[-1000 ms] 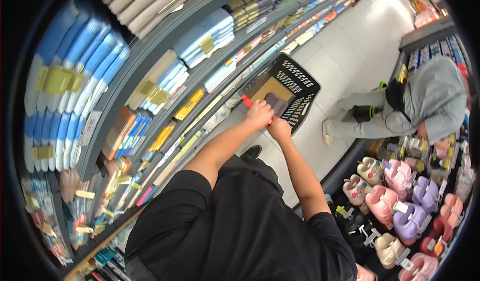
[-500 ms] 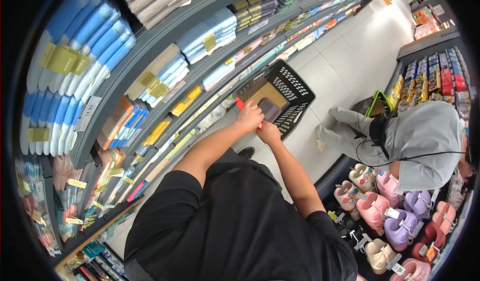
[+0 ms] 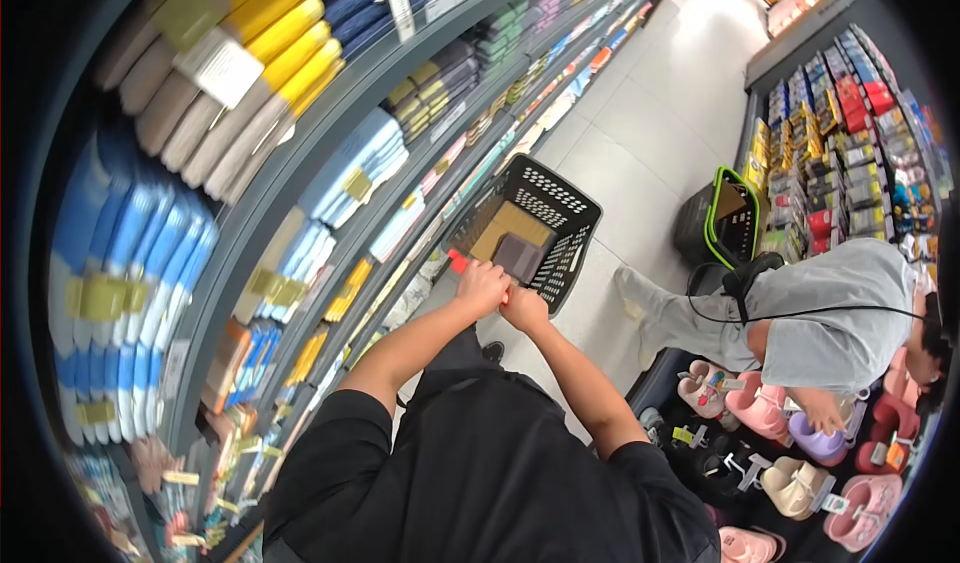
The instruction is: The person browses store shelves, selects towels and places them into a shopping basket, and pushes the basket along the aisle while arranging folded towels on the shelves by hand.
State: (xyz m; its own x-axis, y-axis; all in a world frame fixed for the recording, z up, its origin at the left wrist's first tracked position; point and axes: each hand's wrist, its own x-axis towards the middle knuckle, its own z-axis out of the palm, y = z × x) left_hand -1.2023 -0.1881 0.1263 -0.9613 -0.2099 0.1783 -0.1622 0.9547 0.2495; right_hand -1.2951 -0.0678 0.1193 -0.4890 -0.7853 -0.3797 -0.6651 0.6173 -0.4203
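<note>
Both my hands are wrapped around a red handle (image 3: 459, 262) at the near side of a black perforated shopping basket (image 3: 565, 195). My left hand (image 3: 483, 289) grips it just right of its exposed red end. Close beside it, my right hand (image 3: 525, 309) is closed on the other part, most of which the fingers hide. Inside the basket lie a brown cardboard piece (image 3: 510, 231) and a dark grey-brown box-like item (image 3: 519, 259).
Shelves of folded towels (image 3: 345, 178) run along the left. On the right, a person in grey (image 3: 840, 313) bends over a display of clogs (image 3: 795, 488), one hand by a purple clog (image 3: 820, 438). A green-rimmed black basket (image 3: 715, 223) stands on the tiled floor (image 3: 640, 118).
The view has shifted along the aisle, and more of the green-rimmed basket shows. The person in grey now has a hand down at the clogs. My grip stays the same.
</note>
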